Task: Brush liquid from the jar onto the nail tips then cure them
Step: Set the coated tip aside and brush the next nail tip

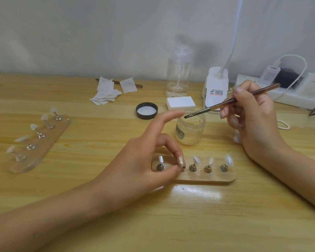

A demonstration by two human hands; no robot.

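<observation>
Our right hand (253,115) pinches the brush (213,107), long axis slanting in from far right, bristles just over the jar (190,132) mouth; our left hand (149,157) pinches a stand (183,167) nearer us.

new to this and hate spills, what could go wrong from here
1. The open jar stands just beyond the left hand's stretched index finger; a careless flick could tip it.
2. The brush in the right hand hovers over the jar; liquid might drip on the table on the way to the strip.
3. The left hand pinches one stand; a tug might knock the tips beside it.
</observation>
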